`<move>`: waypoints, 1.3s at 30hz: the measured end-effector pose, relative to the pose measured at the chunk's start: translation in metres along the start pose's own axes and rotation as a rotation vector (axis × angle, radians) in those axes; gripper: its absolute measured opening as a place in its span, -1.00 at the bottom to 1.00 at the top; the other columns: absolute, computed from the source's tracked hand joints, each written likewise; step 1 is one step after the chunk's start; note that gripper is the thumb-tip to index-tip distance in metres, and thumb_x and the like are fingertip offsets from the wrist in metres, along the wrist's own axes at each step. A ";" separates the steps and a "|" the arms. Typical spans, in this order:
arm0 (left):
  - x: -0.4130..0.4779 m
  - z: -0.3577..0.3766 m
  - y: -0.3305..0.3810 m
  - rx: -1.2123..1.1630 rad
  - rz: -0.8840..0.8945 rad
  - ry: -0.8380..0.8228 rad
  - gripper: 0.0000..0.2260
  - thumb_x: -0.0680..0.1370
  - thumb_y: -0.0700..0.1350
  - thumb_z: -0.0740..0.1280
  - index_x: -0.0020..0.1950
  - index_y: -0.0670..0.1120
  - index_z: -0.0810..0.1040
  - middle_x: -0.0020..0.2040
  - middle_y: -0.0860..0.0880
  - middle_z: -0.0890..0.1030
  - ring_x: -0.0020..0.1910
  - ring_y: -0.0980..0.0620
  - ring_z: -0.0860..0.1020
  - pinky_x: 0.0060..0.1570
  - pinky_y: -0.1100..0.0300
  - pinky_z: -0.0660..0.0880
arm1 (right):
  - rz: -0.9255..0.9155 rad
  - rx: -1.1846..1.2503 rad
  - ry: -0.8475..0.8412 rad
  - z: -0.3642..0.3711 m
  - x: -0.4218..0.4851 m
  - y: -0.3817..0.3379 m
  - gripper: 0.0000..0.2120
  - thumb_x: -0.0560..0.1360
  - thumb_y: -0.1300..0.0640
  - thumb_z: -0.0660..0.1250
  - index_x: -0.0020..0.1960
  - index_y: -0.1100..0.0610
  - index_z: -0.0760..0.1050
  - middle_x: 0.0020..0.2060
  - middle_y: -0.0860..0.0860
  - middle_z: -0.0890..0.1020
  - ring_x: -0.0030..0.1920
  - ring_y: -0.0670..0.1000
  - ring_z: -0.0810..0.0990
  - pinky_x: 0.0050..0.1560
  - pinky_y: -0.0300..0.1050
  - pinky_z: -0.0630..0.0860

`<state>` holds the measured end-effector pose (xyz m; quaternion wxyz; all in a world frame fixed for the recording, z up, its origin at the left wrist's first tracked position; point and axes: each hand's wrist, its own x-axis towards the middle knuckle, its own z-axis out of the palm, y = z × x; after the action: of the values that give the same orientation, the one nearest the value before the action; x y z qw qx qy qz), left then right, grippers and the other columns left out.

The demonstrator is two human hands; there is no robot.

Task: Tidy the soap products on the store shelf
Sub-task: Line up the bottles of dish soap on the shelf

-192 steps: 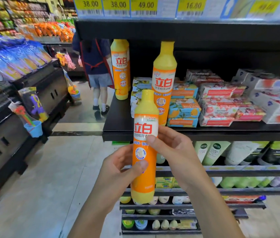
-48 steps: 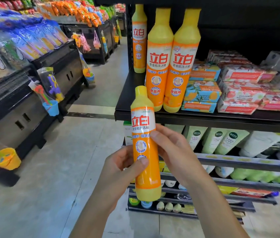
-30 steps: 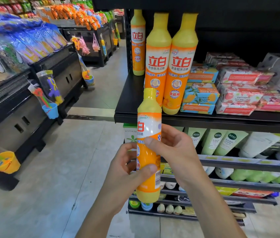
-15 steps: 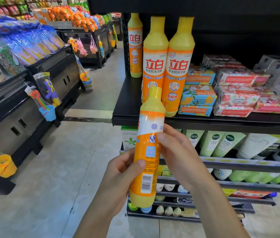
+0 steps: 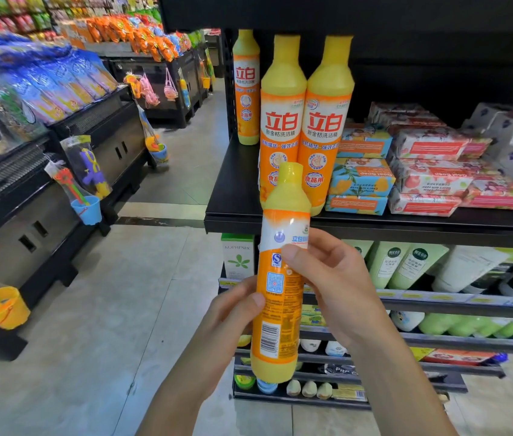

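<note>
We held an orange dish-soap bottle (image 5: 280, 278) in the air in front of the black shelf (image 5: 239, 196), off its front edge and near its left corner. It stood nearly upright, yellow cap up, with the back label and barcode turned toward us. Our left hand (image 5: 233, 313) grasped its middle from the left, thumb laid across the label and fingers curled behind. Our right hand (image 5: 337, 278) grasped it higher up from the right, thumb pressed on the white band of the label.

On the shelf, at the front edge just behind the held cap, a matching bottle (image 5: 281, 121) and its twin (image 5: 327, 121) stood upright, touching side by side, front labels out. A third bottle (image 5: 245, 89) stood farther back along the left edge. To the right of the pair lay stacked blue soap boxes (image 5: 360, 180), then pink soap boxes (image 5: 428, 180). Green tubes (image 5: 406, 265) stood on the tier below.
</note>
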<state>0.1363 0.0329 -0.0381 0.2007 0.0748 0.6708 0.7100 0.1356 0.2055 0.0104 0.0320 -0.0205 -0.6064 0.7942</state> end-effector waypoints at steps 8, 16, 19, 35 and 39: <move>-0.003 0.000 0.002 0.044 0.048 -0.017 -0.60 0.52 0.11 0.36 0.31 -0.01 0.61 0.16 -0.01 0.72 0.19 -0.03 0.67 0.10 0.11 0.60 | 0.036 0.032 0.007 -0.003 -0.003 0.002 -0.53 0.41 0.05 0.50 0.25 0.18 0.47 0.00 0.11 0.75 -0.05 0.03 0.71 -0.04 -0.11 0.59; -0.001 0.009 0.003 0.051 0.157 0.085 -0.45 0.30 0.18 0.51 0.24 0.01 0.59 0.11 0.06 0.73 0.12 0.04 0.69 0.04 0.18 0.63 | 0.005 -0.286 0.053 -0.006 -0.008 0.006 -0.43 0.25 -0.13 0.60 0.20 -0.03 0.55 0.03 -0.04 0.72 0.05 -0.01 0.71 0.04 -0.02 0.68; -0.002 0.011 0.006 0.063 0.170 0.096 -0.47 0.31 0.21 0.51 0.21 0.05 0.59 0.09 0.06 0.73 0.10 0.05 0.69 0.02 0.22 0.63 | -0.028 -0.284 0.074 -0.007 -0.009 0.004 -0.46 0.26 -0.11 0.66 0.16 -0.01 0.59 0.02 -0.03 0.73 0.04 0.01 0.72 0.06 0.09 0.68; 0.010 0.036 0.021 0.105 0.180 0.054 -0.67 0.50 0.17 0.50 0.18 0.09 0.57 0.05 0.10 0.74 0.07 0.08 0.70 -0.04 0.15 0.66 | -0.021 -0.252 0.144 -0.034 -0.022 -0.002 -0.57 0.32 -0.09 0.55 0.16 -0.03 0.66 0.01 -0.02 0.74 0.04 0.00 0.72 0.05 0.00 0.67; 0.027 0.058 0.026 0.172 0.194 -0.084 -0.70 0.53 0.19 0.36 0.20 0.13 0.56 0.03 0.18 0.72 0.06 0.19 0.68 -0.06 0.32 0.60 | -0.004 -0.207 0.303 -0.062 -0.031 -0.006 -0.52 0.24 -0.10 0.57 0.12 0.02 0.67 0.00 0.00 0.75 0.05 0.07 0.72 0.06 0.01 0.68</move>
<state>0.1291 0.0960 -0.0117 0.1518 0.1858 0.7097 0.6624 0.1705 0.2642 -0.0003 0.1222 -0.1418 -0.6732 0.7153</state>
